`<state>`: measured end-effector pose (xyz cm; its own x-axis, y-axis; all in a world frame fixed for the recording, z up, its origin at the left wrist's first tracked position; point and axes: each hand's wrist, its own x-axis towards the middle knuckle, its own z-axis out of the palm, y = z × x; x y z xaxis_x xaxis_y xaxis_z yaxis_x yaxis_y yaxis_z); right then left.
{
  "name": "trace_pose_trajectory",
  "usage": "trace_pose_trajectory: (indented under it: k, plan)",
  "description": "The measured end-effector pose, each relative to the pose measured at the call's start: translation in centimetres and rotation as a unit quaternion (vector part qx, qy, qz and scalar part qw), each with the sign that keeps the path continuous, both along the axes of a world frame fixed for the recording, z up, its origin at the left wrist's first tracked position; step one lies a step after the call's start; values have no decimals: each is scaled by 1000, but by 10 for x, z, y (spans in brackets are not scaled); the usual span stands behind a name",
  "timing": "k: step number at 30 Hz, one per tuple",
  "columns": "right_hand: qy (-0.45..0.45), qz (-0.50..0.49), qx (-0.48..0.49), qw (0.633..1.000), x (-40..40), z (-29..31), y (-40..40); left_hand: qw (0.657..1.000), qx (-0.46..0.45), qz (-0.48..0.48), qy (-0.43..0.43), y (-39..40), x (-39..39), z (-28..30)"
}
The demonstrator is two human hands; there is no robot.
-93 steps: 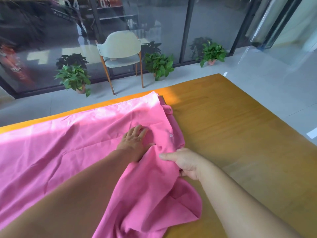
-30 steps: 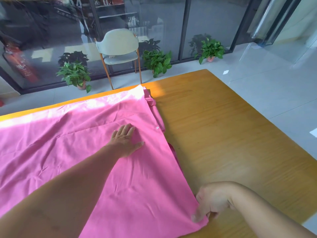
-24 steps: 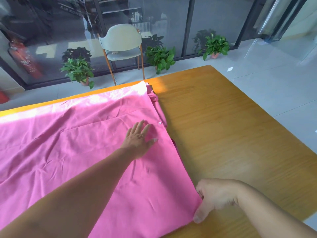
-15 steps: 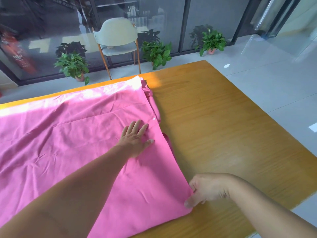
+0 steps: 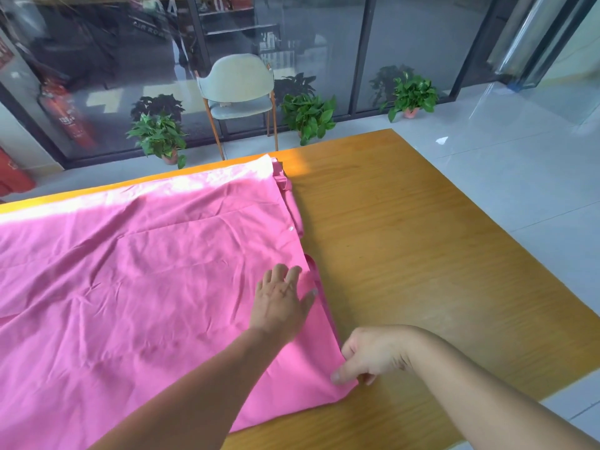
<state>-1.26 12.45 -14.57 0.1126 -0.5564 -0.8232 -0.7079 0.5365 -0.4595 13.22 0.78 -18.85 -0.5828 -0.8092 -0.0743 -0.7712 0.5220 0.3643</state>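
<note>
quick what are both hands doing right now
Left hand: open, pressed flat on the cloth.
Right hand: closed, pinching the cloth's edge near its corner.

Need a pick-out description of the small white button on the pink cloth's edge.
Start at the orange wooden table; a big pink cloth covers its left part. Follow the cloth's right edge from the far corner toward the left hand lying flat on it: the button sits on that hem, beyond the fingertips. It is the only small white dot on the pink.
</note>
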Motion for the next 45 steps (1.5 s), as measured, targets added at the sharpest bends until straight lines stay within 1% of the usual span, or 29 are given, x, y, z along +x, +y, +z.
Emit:
trace_pose_trajectory:
  k: [2,4,5,7,9,10,12,15,17,19,21,23,25,28,29,31,33,35,37,39,41,42,43,45]
  plan:
    - [27,52,-3,998,4,7,-3,994,84,58,33,21,-4,9]
    - [54,106,-14,993,8,11,-7,979,167,107,52,34,-9,13]
    - [58,119,-21,991,10,15,-8,972,192,121,57,38,-11,14]
    - [61,135,-37,988,13,27,-11,965,216,138,61,41,-12,12]
    - [70,140,-37,987,10,37,-16,961,219,154,64,41,-10,9]
    - [86,130,-38,987,6,41,-20,960,220,161,69,39,-8,8]
    - [139,72,-64,986,-7,47,-31,955,223,174,89,40,-4,5]
    - [224,-2,-151,963,-28,43,-59,947,224,193,126,47,-1,2]
    - [237,-31,-211,948,-39,35,-88,939,233,211,138,52,-2,1]
    - [225,-53,-268,935,-50,22,-122,938,222,228,139,53,-5,-1]
    - [225,-65,-310,922,-60,9,-159,946,187,242,109,52,-12,-1]
    - [219,-37,-353,909,-69,-5,-194,950,137,271,77,50,-26,-1]
    - [202,13,-388,899,-71,-17,-221,946,89,306,66,43,-45,-1]
    - [164,69,-416,892,-70,-31,-245,933,41,353,58,28,-69,-3]
    - [156,66,-419,892,-71,-35,-253,929,30,363,58,23,-76,-4]
    - [152,29,-418,895,-74,-39,-271,923,16,380,61,15,-86,-8]
    - [159,-40,-414,895,-78,-41,-291,906,2,413,91,9,-91,-12]
    - [168,-90,-386,903,-81,-40,-313,882,-6,457,114,4,-91,-18]
    - [180,-80,-352,915,-83,-41,-329,857,-12,497,138,2,-88,-25]
    - [189,-51,-348,917,-85,-44,-340,832,-32,529,167,2,-88,-27]
    - [180,-50,-342,921,-88,-45,-350,815,-57,550,173,3,-88,-30]
    - [169,-63,-337,924,-90,-44,-355,814,-66,554,163,5,-88,-30]
    - [158,-76,-337,925,-92,-44,-359,820,-75,545,156,6,-87,-31]
    - [142,-92,-344,924,-91,-43,-364,861,-92,478,149,7,-87,-34]
